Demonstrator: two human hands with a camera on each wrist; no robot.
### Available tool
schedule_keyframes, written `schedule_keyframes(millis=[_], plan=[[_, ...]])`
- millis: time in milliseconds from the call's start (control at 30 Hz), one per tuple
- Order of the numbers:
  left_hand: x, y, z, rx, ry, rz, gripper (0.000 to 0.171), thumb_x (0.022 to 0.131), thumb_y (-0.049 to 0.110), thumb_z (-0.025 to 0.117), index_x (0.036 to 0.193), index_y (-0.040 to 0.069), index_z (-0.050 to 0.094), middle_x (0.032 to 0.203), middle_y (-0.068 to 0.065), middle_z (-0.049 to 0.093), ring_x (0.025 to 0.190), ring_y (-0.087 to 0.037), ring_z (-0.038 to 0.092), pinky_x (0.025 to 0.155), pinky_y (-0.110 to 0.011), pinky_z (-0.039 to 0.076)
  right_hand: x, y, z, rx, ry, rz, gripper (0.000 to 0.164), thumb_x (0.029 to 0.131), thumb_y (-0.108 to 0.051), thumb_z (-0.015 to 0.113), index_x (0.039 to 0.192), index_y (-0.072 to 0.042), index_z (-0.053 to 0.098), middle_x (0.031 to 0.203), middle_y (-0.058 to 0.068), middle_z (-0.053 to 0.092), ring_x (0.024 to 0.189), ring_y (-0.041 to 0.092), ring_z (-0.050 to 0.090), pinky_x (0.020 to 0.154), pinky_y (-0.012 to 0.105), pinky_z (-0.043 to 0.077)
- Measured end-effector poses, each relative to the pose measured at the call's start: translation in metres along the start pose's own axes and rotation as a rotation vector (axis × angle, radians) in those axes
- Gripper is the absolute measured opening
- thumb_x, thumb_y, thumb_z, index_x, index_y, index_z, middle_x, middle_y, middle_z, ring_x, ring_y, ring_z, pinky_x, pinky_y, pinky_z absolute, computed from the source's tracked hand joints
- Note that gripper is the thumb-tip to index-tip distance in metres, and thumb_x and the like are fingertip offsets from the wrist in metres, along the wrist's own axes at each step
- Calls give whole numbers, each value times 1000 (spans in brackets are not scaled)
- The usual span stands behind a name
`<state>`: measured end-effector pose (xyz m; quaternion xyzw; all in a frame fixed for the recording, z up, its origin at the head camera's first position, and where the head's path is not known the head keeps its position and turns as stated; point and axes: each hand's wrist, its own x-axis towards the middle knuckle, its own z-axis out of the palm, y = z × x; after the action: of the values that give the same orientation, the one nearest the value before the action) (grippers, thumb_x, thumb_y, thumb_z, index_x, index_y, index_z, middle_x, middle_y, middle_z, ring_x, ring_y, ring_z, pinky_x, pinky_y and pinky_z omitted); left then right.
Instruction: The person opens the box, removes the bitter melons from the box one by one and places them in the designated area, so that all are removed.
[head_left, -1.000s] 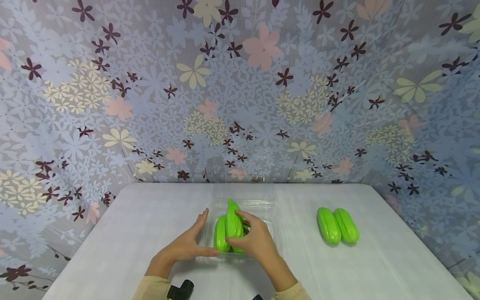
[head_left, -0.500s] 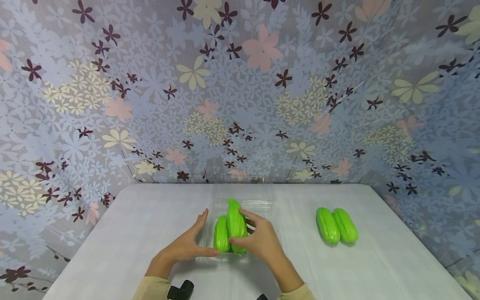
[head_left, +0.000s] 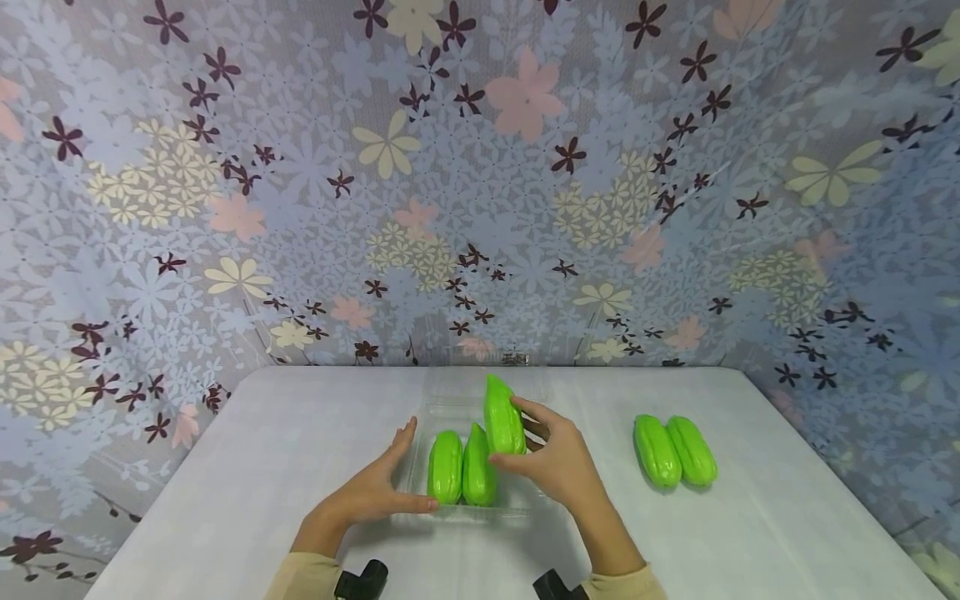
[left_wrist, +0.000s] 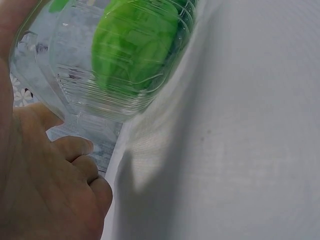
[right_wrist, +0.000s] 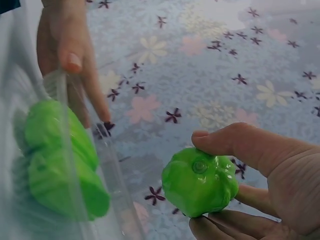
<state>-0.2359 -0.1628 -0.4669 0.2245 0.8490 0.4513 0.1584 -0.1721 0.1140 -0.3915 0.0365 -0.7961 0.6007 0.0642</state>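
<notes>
My right hand [head_left: 552,457] pinches a glossy green ribbed vegetable-like piece [head_left: 503,418] between thumb and fingers, raised over the right part of a clear plastic container [head_left: 536,497]. In the right wrist view the held piece [right_wrist: 197,185] shows its lobed end with a round nub. Two matching green pieces lie side by side in the container: the left piece [head_left: 446,467] and the right piece [head_left: 479,468]. My left hand [head_left: 371,490] rests at the container's front left corner, thumb along the front wall, fingers extended along the left side; one green piece [left_wrist: 135,45] shows through the wall.
Two more green pieces, a left one [head_left: 657,451] and a right one [head_left: 692,451], lie together on the white table [head_left: 315,421] to the right. The container's clear lid [head_left: 487,382] stands folded back near the table's far edge. Flowered cloth [head_left: 480,208] rises behind.
My right hand has lifted the green piece up and to the right, away from the two in the container, uncovering the right one. My left hand has stayed in place.
</notes>
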Motion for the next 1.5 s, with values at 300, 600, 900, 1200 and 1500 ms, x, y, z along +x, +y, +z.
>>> schedule_keyframes(millis=[300,600,900,1200,1500], plan=[[0,0,0,-11,6,2,127,74,44,89,163,26,0,167,-17,-5,151,-36,-5,113,-70,9,-1,0,-25,1,16,24,83,76,-14,91,148,-9,50,150,20,46,132,41,50,97,47,51],[0,0,-1,1,13,1,128,74,44,89,163,26,0,166,-17,-5,151,-37,-5,114,-69,9,1,2,-43,-10,48,51,86,77,-13,89,151,-6,45,150,24,44,134,43,47,98,46,51],[0,0,0,10,14,6,129,73,45,90,163,23,0,166,-17,-4,151,-37,-4,114,-68,9,1,7,-58,-67,83,97,88,78,-16,89,152,-6,44,153,21,42,137,42,43,100,50,48],[0,0,0,6,17,1,129,73,45,90,164,22,1,166,-17,-4,151,-37,-4,114,-69,8,-1,11,-73,-92,84,150,90,79,-14,88,154,-4,39,157,21,37,141,42,38,104,53,45],[0,1,0,-3,15,-3,129,73,43,90,164,20,1,166,-17,-4,151,-37,-4,113,-70,8,-1,17,-83,-147,97,219,95,77,-17,89,156,-6,37,159,21,33,141,44,36,106,57,41]])
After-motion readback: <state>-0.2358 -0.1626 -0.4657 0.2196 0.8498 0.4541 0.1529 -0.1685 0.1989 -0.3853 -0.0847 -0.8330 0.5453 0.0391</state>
